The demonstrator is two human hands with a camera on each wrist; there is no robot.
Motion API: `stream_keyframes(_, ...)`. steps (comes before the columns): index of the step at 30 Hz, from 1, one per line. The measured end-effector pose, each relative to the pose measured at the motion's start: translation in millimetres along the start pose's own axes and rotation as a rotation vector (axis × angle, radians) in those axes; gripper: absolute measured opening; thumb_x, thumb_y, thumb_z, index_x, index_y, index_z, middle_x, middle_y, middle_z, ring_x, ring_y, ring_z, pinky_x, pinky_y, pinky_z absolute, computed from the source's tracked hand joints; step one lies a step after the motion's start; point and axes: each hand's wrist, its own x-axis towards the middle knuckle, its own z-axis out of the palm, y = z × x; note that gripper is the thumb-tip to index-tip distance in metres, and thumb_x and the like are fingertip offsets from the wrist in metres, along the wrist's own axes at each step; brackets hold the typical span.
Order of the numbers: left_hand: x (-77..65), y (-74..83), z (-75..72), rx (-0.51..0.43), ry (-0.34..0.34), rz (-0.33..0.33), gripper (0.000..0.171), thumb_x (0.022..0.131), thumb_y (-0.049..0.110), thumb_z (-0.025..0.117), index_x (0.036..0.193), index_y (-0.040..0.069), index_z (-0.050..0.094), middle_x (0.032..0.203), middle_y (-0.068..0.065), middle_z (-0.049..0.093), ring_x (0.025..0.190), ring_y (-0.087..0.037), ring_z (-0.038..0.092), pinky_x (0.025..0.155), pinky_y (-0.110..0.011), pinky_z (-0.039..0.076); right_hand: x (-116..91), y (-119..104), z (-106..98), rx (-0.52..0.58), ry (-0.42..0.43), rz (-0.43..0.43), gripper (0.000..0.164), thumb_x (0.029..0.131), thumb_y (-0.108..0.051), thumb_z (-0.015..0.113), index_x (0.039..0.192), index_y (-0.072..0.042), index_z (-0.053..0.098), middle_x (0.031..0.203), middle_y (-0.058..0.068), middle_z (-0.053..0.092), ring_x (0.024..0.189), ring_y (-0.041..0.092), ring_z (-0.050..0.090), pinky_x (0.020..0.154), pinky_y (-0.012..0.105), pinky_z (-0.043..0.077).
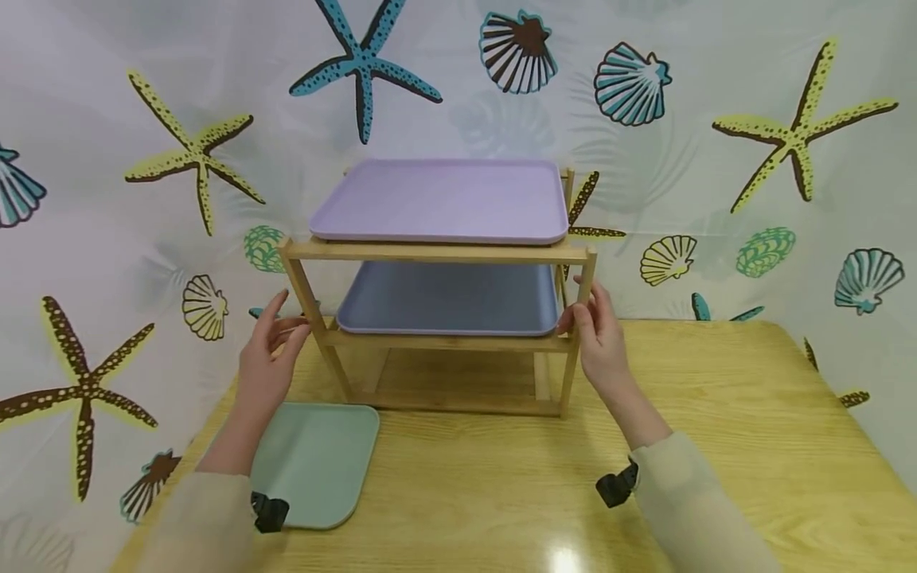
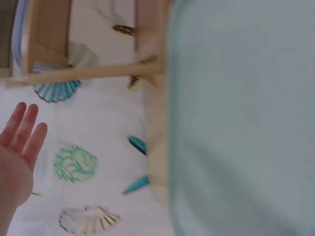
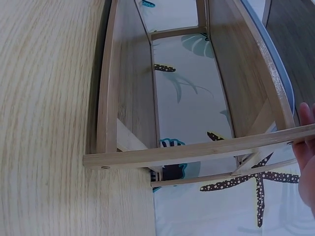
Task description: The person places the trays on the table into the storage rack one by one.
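Pale wood forms the tiered rack (image 1: 444, 342) standing on the table (image 1: 716, 398) before you. Your right hand (image 1: 602, 334) curls round its right front post (image 1: 571, 374), likely to steady it; your left hand (image 1: 268, 350), fingers loose and holding nothing, is just beside the left front post (image 1: 304, 294), contact unclear. Plain and straight-edged, the rack carries a lilac tray (image 1: 440, 199) above a blue-grey tray (image 1: 447, 298); a mint-green tray (image 1: 322, 461) lies near its left front.

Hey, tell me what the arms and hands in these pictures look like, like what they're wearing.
The left hand and right hand are bare, without gloves. Both arms wear plain, cream-coloured long sleeves. A small, blocky black device sits by each cuff.
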Motion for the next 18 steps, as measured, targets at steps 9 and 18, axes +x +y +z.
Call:
stream_keyframes(9, -63.3, -72.4, -50.2, 0.215, -0.145, -0.105, 0.062, 0.095, 0.027, 0.065, 0.149, 0.011, 0.038, 0.118, -0.004, 0.063, 0.101, -0.002, 0.057, 0.08, -0.025, 0.05, 0, 0, 1, -0.013, 0.009, 0.049, 0.037, 0.105, -0.006, 0.037, 0.141, -0.001, 0.038, 0.079, 0.027, 0.055, 0.069, 0.019, 0.059, 0.071, 0.028, 0.049)
stream_keyframes(18, -75.2, -116.2, -91.7, 0.477, -0.361, -0.255, 0.088, 0.089, 0.045, 0.068, 0.148, -0.007, 0.027, 0.137, -0.039, 0.036, 0.123, -0.055, 0.035, 0.088, -0.067, 0.033, 0, -29, 1, -0.038, 0.008, 0.058, 0.036, 0.103, 0.003, 0.036, 0.138, 0.008, 0.038, 0.08, 0.033, 0.055, 0.071, 0.036, 0.06, 0.073, 0.033, 0.05)
